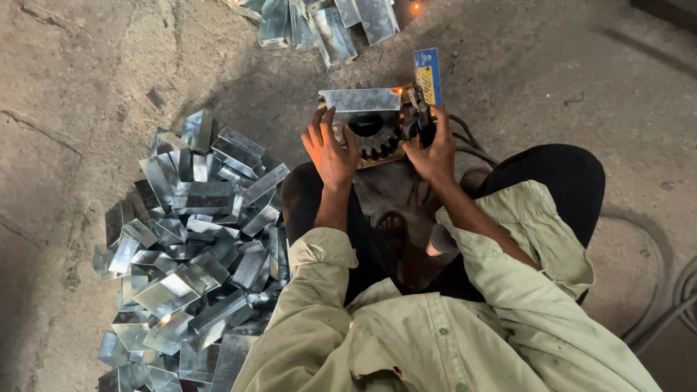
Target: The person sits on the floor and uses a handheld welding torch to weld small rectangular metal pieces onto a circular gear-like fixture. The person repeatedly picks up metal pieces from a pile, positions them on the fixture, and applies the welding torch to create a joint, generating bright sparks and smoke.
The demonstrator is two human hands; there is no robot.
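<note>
Left fingers: my left hand [330,151] is spread loose, gripping nothing, fingertips resting at the left end of the metal box piece [361,99].
Right fingers: my right hand [433,150] is clenched around the dark welding holder [421,120], its tip at the piece's right end, where a small orange glow shows.
Piece: it lies just ahead of both hands, long axis running left to right, above the black gear [373,135].
Nearer hand: left touches it; right reaches it through the tool.
Around: blue tag [428,75] beyond; pile of boxes [192,247] to my left; another heap [319,22] ahead.
</note>
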